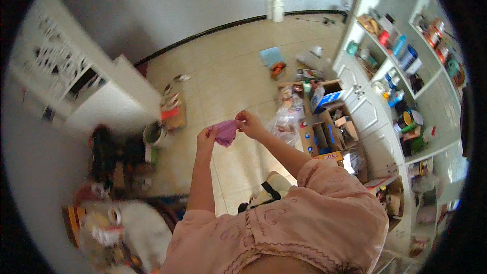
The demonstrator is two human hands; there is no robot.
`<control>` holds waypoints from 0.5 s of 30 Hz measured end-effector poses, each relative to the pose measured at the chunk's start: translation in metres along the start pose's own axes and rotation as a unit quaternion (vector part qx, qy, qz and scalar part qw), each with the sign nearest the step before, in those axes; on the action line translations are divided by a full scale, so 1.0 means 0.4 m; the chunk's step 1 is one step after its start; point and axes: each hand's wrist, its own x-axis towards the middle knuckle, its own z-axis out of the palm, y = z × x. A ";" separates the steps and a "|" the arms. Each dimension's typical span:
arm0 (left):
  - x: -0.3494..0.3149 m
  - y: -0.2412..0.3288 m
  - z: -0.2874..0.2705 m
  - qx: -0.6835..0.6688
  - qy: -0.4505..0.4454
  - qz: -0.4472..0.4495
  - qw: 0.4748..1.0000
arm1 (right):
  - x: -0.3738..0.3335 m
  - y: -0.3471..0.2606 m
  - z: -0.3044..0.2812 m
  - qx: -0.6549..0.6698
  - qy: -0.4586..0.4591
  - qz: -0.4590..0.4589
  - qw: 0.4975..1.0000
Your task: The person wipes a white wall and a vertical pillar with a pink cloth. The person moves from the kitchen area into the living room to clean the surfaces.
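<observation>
At the far left of my feed stands a white cabinet with cut-out panels (104, 109), and right of it a small box (177, 118) with something red on top sits on the tiled floor (223, 81). Moving right, I reach the left hand (206, 140), thumb and fingers pinched narrow on the left edge of a purple cloth (224, 134). I have the cloth held in the air between both hands, touching each: right of the left hand, left of and slightly below the other. Its upper edge slopes up toward the right, and a loose, blunt corner points down toward the wearer's pink top (284, 223). It is crumpled, so I cannot settle its long axis. The right hand (249, 125) grips its upper right corner with closed fingertips. Farther right I see a clear plastic bag (288, 120) beside open cardboard boxes (318, 133), then a white shelving unit (374, 139).
</observation>
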 end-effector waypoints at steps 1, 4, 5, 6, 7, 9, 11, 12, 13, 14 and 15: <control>0.067 0.021 0.024 0.006 -0.026 0.016 1.000 | 0.059 0.063 -0.028 -0.032 0.037 -0.032 0.998; 0.285 -0.006 0.089 -0.028 -0.072 0.023 0.997 | 0.227 0.093 -0.109 0.008 0.071 -0.016 0.997; 0.352 -0.028 0.118 -0.041 -0.073 0.010 0.996 | 0.270 0.084 -0.133 0.049 0.071 0.009 0.996; 0.433 -0.026 0.142 -0.052 -0.071 0.004 0.996 | 0.328 0.075 -0.155 0.021 0.086 0.003 0.996; 0.508 -0.026 0.158 -0.062 -0.066 -0.003 0.996 | 0.381 0.071 -0.174 -0.008 0.099 -0.003 0.995; 0.618 -0.020 0.162 -0.080 -0.084 -0.009 0.993 | 0.485 0.063 -0.208 -0.031 0.094 0.027 0.995; 0.763 0.012 0.176 -0.110 -0.078 0.001 0.991 | 0.630 0.044 -0.254 -0.032 0.054 0.086 0.994; 0.813 0.038 0.180 -0.149 -0.074 -0.010 0.986 | 0.687 0.045 -0.263 -0.010 0.047 0.073 0.996; 0.856 0.073 0.183 -0.188 -0.067 -0.021 0.980 | 0.746 0.052 -0.265 0.011 0.037 0.063 0.997; 0.905 0.092 0.186 -0.227 -0.059 -0.032 0.972 | 0.805 0.060 -0.264 0.033 0.027 0.052 0.998; 0.965 0.080 0.178 -0.232 -0.035 -0.032 0.972 | 0.863 0.068 -0.254 0.020 0.003 0.032 0.999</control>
